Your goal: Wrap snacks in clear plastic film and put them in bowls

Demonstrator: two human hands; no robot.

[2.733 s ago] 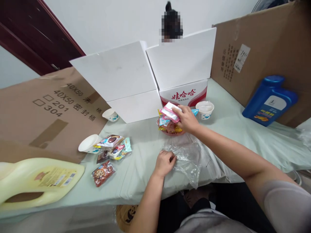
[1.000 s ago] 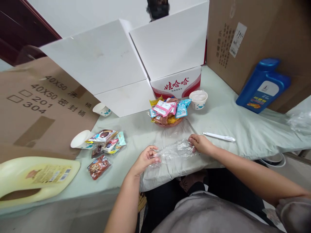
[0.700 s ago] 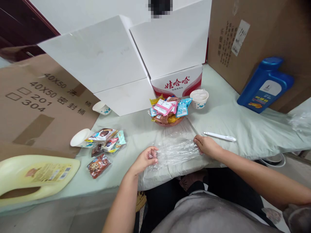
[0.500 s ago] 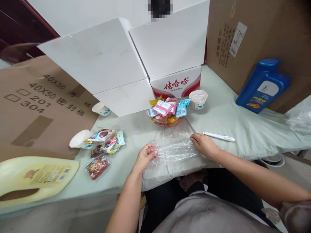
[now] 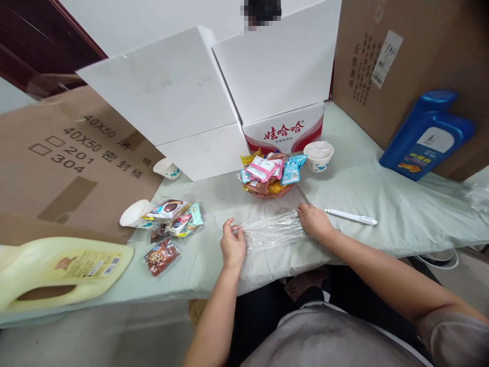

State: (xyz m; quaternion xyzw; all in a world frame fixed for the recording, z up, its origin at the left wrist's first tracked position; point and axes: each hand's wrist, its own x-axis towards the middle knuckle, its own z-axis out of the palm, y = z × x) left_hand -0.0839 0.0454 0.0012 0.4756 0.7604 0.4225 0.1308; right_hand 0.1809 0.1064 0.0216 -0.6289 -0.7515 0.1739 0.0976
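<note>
A clear plastic bag lies stretched between my hands on the pale green cloth. My left hand pinches its left end and my right hand grips its right end. Just beyond the bag sits a red dish heaped with small snack packets. A white pen lies to the right of my right hand.
More snack packets and a tipped paper cup lie at the left, with a yellow jug nearer the edge. A paper cup, white boxes, a blue bottle and brown cardboard stand behind.
My right hand left the snack packets on the dish and came down to the bag. Both hands have since pulled the bag out flat and shifted it slightly toward the dish.
</note>
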